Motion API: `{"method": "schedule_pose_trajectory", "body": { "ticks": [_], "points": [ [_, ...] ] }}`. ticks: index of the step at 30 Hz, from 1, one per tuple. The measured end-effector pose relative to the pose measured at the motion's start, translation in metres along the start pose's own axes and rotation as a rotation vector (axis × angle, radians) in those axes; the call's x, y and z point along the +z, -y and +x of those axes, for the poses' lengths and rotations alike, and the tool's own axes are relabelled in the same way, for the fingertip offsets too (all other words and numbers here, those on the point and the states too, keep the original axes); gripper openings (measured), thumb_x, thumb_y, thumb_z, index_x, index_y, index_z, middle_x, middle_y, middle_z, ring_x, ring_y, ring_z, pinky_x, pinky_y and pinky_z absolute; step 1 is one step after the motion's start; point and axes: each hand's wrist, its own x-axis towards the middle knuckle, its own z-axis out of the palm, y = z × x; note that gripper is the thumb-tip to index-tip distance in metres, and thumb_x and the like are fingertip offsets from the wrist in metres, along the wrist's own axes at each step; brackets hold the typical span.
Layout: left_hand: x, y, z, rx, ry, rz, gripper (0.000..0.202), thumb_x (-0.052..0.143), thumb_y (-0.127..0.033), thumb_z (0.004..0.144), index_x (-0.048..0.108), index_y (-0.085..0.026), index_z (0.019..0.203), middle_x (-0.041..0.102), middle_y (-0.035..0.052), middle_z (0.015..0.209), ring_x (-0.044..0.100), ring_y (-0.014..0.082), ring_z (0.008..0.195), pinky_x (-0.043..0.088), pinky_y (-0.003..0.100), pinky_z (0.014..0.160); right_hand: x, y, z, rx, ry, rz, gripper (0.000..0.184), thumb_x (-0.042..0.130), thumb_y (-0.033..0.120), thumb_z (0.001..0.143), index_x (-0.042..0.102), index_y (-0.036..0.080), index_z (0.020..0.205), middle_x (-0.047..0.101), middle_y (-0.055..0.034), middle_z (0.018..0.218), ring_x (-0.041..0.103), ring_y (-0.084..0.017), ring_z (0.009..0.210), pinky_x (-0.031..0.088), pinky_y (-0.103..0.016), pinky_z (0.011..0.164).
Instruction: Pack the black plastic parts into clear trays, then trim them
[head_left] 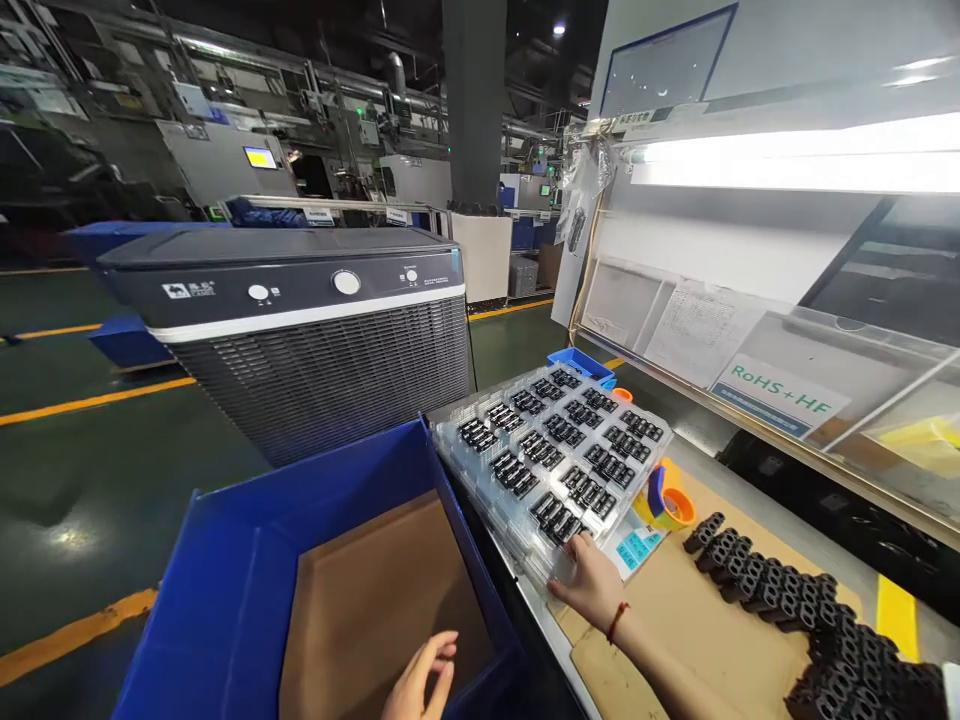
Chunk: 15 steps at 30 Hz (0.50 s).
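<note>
A stack of clear plastic trays (480, 480) holds rows of small black parts (541, 450). It lies on the bench beside the blue box. My right hand (591, 585), with a red string on its wrist, grips the tray's near corner, thumb on the side and fingers over the top edge by the parts. Low in the view, my left hand (421, 682) hovers over the blue box (225, 560). Its fingers are loosely bent and apart, with nothing in them. Brown cardboard (375, 600) lines the bottom of that box.
Black parts (765, 585) stand in rows on cardboard (660, 630) at the right. A tape roll (677, 507) and a small blue bin (581, 366) sit past the trays. A dark air cooler (315, 340) stands behind the box; a lit panel with document pockets (697, 330) rises on the right.
</note>
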Motion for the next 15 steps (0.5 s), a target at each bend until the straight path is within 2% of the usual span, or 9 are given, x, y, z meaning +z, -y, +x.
{"method": "schedule_pose_trajectory", "body": {
  "ticks": [4,15],
  "points": [
    [0.003,-0.004,-0.003,-0.042,-0.078,-0.011,0.037,0.056,-0.049,0.089,0.073,-0.027,0.113,0.080,0.0071,0.107,0.077,0.0223,0.094,0.061,0.034,0.091,-0.007,0.000,0.003,0.001,0.029,-0.022,0.029,0.071,0.042,0.093,0.064,0.015,0.104,0.065,-0.0047,0.104,0.064,-0.018,0.087,0.056,-0.036,0.078],
    [-0.006,-0.014,-0.009,-0.095,-0.107,-0.048,0.036,0.054,-0.048,0.089,0.072,-0.027,0.112,0.079,0.0080,0.108,0.075,0.0235,0.095,0.058,0.039,0.094,-0.035,-0.004,0.013,-0.077,0.050,-0.001,0.031,0.071,0.045,0.091,0.062,0.016,0.095,0.064,-0.0022,0.094,0.061,-0.016,0.080,0.053,-0.033,0.073]
  ]
}}
